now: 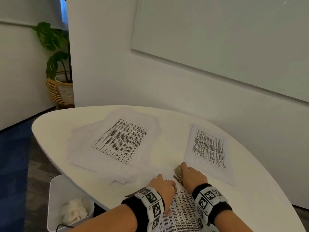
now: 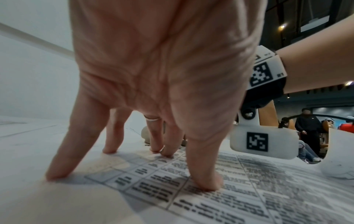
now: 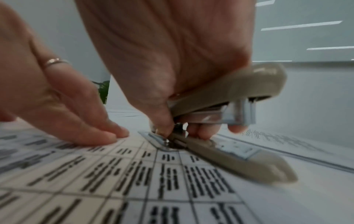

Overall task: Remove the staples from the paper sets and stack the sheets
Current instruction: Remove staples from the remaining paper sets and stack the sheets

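Observation:
A printed paper set (image 1: 182,210) lies at the table's near edge. My left hand (image 1: 164,186) presses it flat with straight, spread fingers (image 2: 203,180), a ring on one finger. My right hand (image 1: 194,176) grips a beige stapler (image 1: 178,169), whose halves gape apart. In the right wrist view the stapler (image 3: 229,91) has its metal rear tip (image 3: 161,139) against the top of the sheet (image 3: 153,181), just beside the left fingertips (image 3: 107,134). The staple itself is hidden. A loose pile of sheets (image 1: 117,141) lies at the left, a neater stack (image 1: 209,148) at the right.
The white oval table (image 1: 55,131) stands against a white wall. A white bin (image 1: 55,190) with crumpled paper sits on the floor below its left edge. A potted plant (image 1: 56,52) stands in the far left corner. People are in the background of the left wrist view.

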The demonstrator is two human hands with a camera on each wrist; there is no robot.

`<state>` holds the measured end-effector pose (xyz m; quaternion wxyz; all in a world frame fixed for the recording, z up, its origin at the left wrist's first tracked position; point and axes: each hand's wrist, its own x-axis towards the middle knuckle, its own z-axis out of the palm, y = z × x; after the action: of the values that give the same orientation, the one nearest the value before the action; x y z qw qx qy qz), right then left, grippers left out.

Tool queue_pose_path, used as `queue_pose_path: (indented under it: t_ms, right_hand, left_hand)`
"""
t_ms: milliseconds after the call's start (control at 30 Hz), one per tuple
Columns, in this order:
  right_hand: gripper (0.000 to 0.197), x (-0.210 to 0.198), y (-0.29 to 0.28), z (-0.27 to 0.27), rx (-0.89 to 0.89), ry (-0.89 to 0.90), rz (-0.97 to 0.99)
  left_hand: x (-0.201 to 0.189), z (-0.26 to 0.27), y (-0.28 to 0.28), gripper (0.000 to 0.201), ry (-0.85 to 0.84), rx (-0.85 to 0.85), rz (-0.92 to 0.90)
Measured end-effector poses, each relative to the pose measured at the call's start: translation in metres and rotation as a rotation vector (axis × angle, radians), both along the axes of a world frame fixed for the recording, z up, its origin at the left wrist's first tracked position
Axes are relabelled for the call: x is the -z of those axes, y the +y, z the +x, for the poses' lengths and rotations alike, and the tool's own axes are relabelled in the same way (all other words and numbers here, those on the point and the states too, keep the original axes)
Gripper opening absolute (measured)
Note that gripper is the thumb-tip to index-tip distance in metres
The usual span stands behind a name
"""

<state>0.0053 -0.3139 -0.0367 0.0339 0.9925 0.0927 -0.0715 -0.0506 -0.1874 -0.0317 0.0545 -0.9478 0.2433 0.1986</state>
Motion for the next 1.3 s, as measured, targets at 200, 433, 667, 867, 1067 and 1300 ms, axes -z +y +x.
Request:
queue_pose_path:
  t_ms: [200, 433, 667, 867, 1067, 1300]
  right_hand:
    - [0.033, 0.002, 0.003, 0.007, 0.057, 0.057, 0.065]
    - [0.033, 0.004, 0.004, 0.009, -0.055, -0.019, -0.019]
    - [0.032, 0.006, 0.008, 0.017, 0.015, 0.024, 0.065]
    - [0.033, 0.004, 0.011, 0.03, 0.111, 0.102, 0.157]
    - [0.033, -0.011, -0.012, 0.02, 0.081, 0.124, 0.418]
    - [0.036, -0.01, 0.001, -0.007, -0.049, 0.109, 0.297]
  left_hand:
    - [0.006, 0.003, 0.0, 0.075, -0.015, -0.01, -0.008]
    - [0.01, 0.003, -0.002, 0.074, -0.029, -0.038, -0.001]
    - [0.006, 0.002, -0.001, 0.072, -0.021, -0.015, -0.004]
    - [0.003, 0.0, 0.002, 0.072, -0.023, -0.017, -0.042]
    - [-0.003, -0.004, 0.013, 0.074, 0.027, -0.035, -0.133]
    - [0.004, -0.018, 0.042, 0.082, 0.009, -0.35, -0.29]
